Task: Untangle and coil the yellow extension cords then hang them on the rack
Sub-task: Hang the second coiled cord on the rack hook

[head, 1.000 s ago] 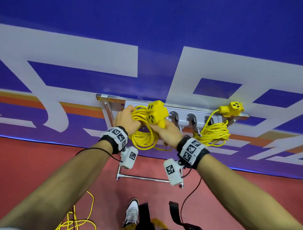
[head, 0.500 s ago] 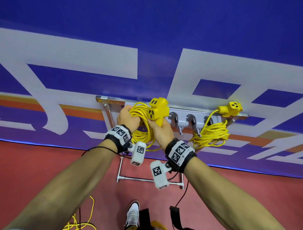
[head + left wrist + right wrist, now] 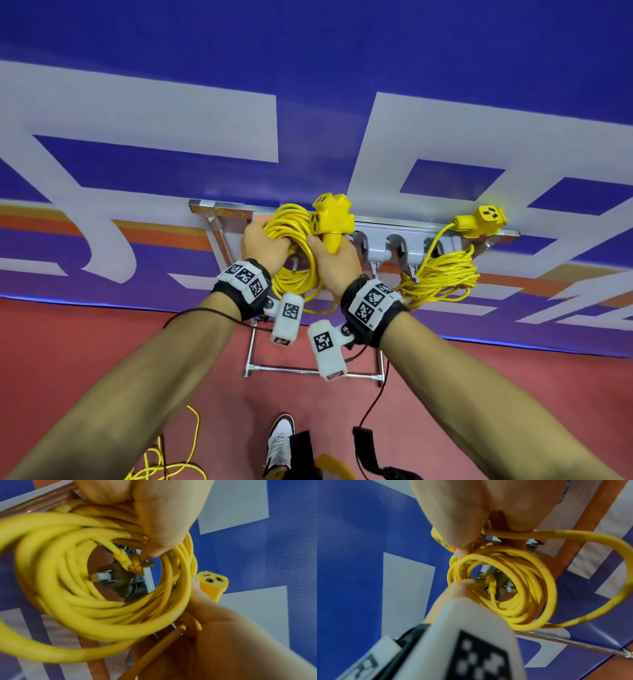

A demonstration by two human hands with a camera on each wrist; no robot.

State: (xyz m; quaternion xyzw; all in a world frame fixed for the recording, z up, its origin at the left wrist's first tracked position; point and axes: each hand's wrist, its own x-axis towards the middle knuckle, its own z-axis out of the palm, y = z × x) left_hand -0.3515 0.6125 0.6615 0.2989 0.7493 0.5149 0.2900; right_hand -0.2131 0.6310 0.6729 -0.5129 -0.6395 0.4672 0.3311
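Both hands hold a coiled yellow extension cord (image 3: 297,253) up against the left part of the metal rack (image 3: 219,207). My left hand (image 3: 263,236) grips the coil's left side. On the coil's right side my right hand (image 3: 330,255) holds the loops below the three-way socket head (image 3: 333,216). In the left wrist view the coil (image 3: 82,601) rings a grey rack hook (image 3: 118,580), and the cord's plug (image 3: 132,564) lies inside the ring. In the right wrist view a loose loop (image 3: 607,574) sticks out from the coil (image 3: 522,599). A second coil (image 3: 442,279) hangs at the rack's right end.
Two bare grey hooks (image 3: 394,248) sit between the held coil and the hung one. More yellow cord (image 3: 164,459) lies on the red floor at lower left. The rack's foot bar (image 3: 308,371) and my shoe (image 3: 281,435) are below. A blue banner wall stands behind.
Both hands have carried the coil up and closer to the rack's left hooks, and the wrists have drawn nearer together. The hung coil on the right has not moved.
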